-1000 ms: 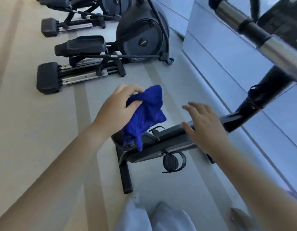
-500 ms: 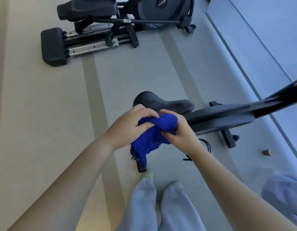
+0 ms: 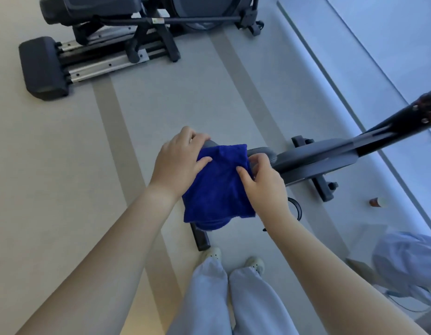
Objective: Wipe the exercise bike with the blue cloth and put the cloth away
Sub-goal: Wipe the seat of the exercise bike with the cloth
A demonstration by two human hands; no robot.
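Blue cloth (image 3: pixel 216 187) lies spread over the saddle (image 3: pixel 264 151) of the exercise bike (image 3: pixel 318 157) & covers most of the top. Only a grey bit at the saddle's far-left edge & the nose on its right show. Cloth's near edge hangs over the saddle's near end.

Left hand (image 3: pixel 180 160) is at the saddle's left side: thumb on top of the cloth, fingers curled over the cloth's far-left corner & the saddle edge, gripping it. Right hand (image 3: pixel 262 182) is at the saddle's right side, thumb & fingers pinching the cloth's right edge. Both forearms bare.

Bike frame runs right from the saddle, rising twd the right border. A black base bar (image 3: pixel 201 238) pokes out on the saddle's near side.

Elliptical trainer (image 3: pixel 108 47) stands well beyond the saddle, far-left. Person's pale trousers (image 3: pixel 209 298) & white shoes (image 3: pixel 212 253) are just nearer than the saddle. Small brown-and-white item (image 3: pixel 377 202) sits on the floor (image 3: pixel 64 165) well right of the saddle; can't tell what it is. Pale blue fabric (image 3: pixel 407 262) lies near-right of the saddle. Floor is pale w/ darker stripes, one passing under the saddle.
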